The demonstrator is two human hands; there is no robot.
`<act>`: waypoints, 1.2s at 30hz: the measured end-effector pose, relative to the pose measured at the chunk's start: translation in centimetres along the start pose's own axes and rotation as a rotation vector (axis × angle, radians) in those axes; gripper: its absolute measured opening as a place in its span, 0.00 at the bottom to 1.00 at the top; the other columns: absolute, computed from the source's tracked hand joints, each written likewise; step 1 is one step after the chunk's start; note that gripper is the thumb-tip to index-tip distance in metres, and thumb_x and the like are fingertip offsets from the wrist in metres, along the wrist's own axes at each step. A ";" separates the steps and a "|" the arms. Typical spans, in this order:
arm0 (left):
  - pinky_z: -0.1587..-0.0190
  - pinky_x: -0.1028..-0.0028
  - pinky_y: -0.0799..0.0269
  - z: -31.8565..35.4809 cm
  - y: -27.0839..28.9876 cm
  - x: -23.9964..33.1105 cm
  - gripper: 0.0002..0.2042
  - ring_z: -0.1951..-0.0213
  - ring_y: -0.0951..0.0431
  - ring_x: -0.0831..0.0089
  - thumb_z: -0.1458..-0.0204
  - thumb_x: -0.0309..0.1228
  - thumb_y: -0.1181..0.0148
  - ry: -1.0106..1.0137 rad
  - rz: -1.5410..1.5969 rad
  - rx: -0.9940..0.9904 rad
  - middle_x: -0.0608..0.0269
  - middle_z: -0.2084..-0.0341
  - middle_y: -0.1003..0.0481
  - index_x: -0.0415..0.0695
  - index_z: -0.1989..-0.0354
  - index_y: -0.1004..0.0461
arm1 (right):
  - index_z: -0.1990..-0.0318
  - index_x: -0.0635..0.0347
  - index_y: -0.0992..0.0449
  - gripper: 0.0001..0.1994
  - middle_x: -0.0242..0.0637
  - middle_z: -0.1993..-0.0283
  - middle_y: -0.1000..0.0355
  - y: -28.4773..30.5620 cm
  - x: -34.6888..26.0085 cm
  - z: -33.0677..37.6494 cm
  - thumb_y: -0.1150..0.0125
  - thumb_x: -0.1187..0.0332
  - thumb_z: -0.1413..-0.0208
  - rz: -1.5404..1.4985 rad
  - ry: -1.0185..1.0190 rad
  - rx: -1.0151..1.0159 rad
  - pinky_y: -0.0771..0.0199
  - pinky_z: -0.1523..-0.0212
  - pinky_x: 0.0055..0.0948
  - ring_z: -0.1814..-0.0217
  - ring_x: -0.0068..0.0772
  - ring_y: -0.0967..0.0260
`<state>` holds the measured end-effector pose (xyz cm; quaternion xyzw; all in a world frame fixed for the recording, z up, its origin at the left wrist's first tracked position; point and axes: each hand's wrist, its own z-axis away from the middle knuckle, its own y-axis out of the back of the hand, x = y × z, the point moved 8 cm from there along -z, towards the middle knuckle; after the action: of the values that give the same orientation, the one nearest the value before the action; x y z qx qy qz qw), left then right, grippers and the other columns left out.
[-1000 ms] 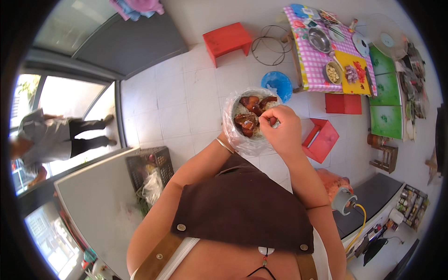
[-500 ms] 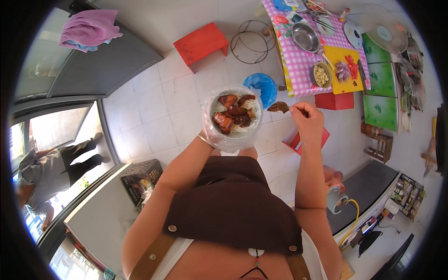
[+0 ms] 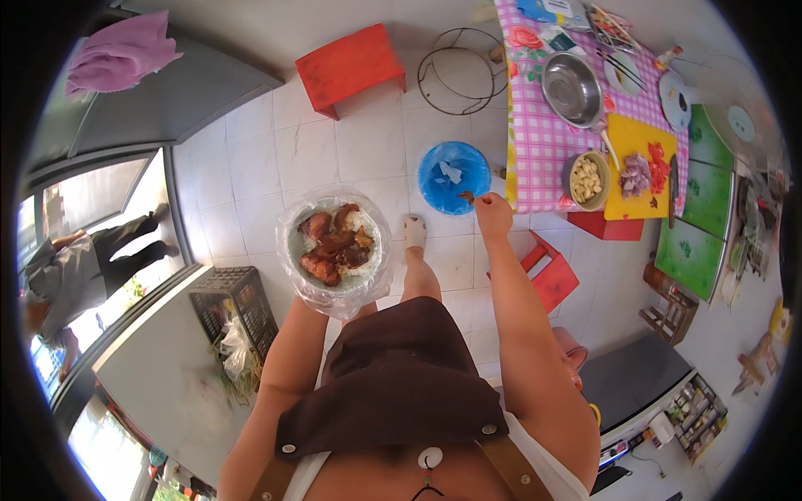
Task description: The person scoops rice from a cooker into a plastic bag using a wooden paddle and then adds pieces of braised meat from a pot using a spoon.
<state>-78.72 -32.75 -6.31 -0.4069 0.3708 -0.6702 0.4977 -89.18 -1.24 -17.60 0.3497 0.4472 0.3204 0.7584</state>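
A bowl (image 3: 302,290) lined with clear plastic holds white rice (image 3: 361,250) topped with glossy reddish-brown pieces of meat (image 3: 334,242). My left forearm (image 3: 294,342) reaches under it; the hand supporting the bowl is hidden below the plastic. My right hand (image 3: 494,215) is closed in a pinch on a small dark brown food piece (image 3: 466,198). This hand is at the right edge of a blue bin (image 3: 430,154), with the piece over the rim. White scraps (image 3: 449,173) lie inside the bin's clear liner.
A table with a pink checked cloth (image 3: 535,159) stands at right, bearing a metal bowl (image 3: 572,90), a yellow cutting board (image 3: 622,207) and a pot of pale chunks (image 3: 586,179). Red stools (image 3: 351,71) and a wire stand (image 3: 462,71) are on the floor. A person (image 3: 75,263) is at left.
The bowl has moved left and slightly nearer. My right hand has shifted left with the brown piece, from right of the blue bin to its edge. One shoe now shows.
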 end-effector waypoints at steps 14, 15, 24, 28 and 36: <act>0.47 0.63 0.28 6.3 -0.1 2.3 0.20 0.49 0.30 0.58 0.42 0.39 0.51 -0.191 0.208 0.052 0.52 0.46 0.35 0.41 0.44 0.38 | 0.50 0.64 0.28 0.23 0.47 0.58 0.25 -10.0 4.3 -3.7 0.43 0.57 0.50 0.371 0.137 -0.285 0.29 0.55 0.40 0.55 0.43 0.27; 0.47 0.63 0.29 7.5 0.0 3.0 0.21 0.48 0.30 0.58 0.42 0.39 0.51 -0.206 0.237 0.047 0.52 0.46 0.35 0.42 0.44 0.38 | 0.51 0.65 0.28 0.22 0.46 0.62 0.24 -9.9 3.5 -2.7 0.43 0.58 0.50 0.316 0.149 -0.354 0.28 0.58 0.37 0.59 0.42 0.26; 0.44 0.61 0.32 23.6 2.0 10.5 0.24 0.46 0.32 0.56 0.43 0.41 0.49 -0.401 0.465 -0.023 0.52 0.42 0.38 0.43 0.41 0.39 | 0.51 0.61 0.28 0.16 0.36 0.64 0.24 -8.6 -20.2 21.5 0.44 0.63 0.44 -0.407 0.147 -0.990 0.38 0.75 0.15 0.72 0.19 0.34; 0.42 0.60 0.34 33.1 4.1 14.5 0.25 0.44 0.33 0.56 0.44 0.42 0.48 -0.526 0.537 -0.046 0.51 0.41 0.39 0.44 0.40 0.40 | 0.43 0.64 0.34 0.21 0.41 0.54 0.28 -8.1 -31.7 39.4 0.46 0.65 0.42 -0.598 0.225 -1.436 0.32 0.68 0.20 0.64 0.26 0.29; 0.42 0.65 0.33 50.6 8.2 21.9 0.26 0.45 0.32 0.61 0.39 0.45 0.59 -0.919 0.474 -0.044 0.52 0.44 0.35 0.40 0.39 0.42 | 0.34 0.63 0.50 0.37 0.40 0.44 0.37 -14.9 -39.1 63.5 0.39 0.62 0.49 -0.237 0.278 -2.003 0.27 0.57 0.27 0.50 0.29 0.33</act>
<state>-33.26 -60.52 10.13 -0.5745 0.2100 -0.2833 0.7386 -44.73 -56.14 10.55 -0.5329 0.0893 0.5081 0.6707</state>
